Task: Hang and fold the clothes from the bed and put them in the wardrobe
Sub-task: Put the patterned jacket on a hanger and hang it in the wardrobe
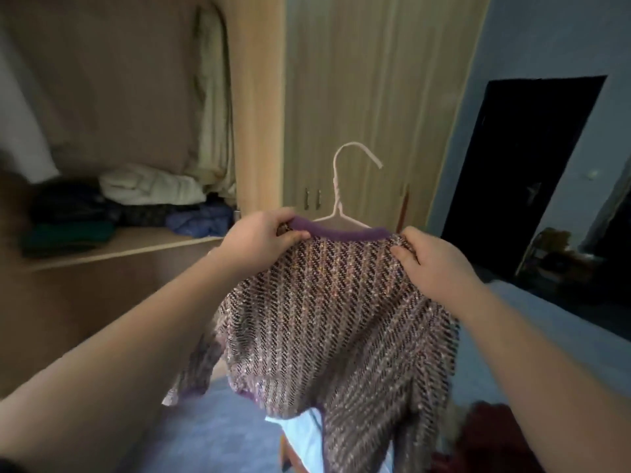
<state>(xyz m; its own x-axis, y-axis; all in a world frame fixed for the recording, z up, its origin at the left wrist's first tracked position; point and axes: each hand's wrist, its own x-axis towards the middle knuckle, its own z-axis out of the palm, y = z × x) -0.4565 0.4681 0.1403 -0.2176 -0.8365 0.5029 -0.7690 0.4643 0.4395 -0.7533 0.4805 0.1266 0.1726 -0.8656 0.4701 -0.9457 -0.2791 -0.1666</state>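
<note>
— Where do we stand?

— We face the wardrobe. Its left bay is open, with a shelf carrying folded clothes, and the doors straight ahead are shut. The bed lies below us under a blue sheet.

— And the piece we are working on?

— The sparkly striped top hangs in the air between us and the wardrobe, above the bed. Its hem droops toward a pale blue garment and a dark red one lying there.

— How are we holding it?

— Our left hand pinches one shoulder of the top beside the purple neckband, thumb on the near side and fingers curled over the far side. Our right hand pinches the other shoulder the same way.

— And the hanger?

— The white wire hanger sits inside the neck with its hook standing free. Neither hand touches the hook.

— So what could go wrong?

— We think the thin wire is the weak point. The neck looks wide and the fabric heavy, so if we let go of one shoulder to take the hook, that side may slide off the arm. The trailing hem could also catch on the clothes below as we turn toward the open bay and drag the top askew.
</note>
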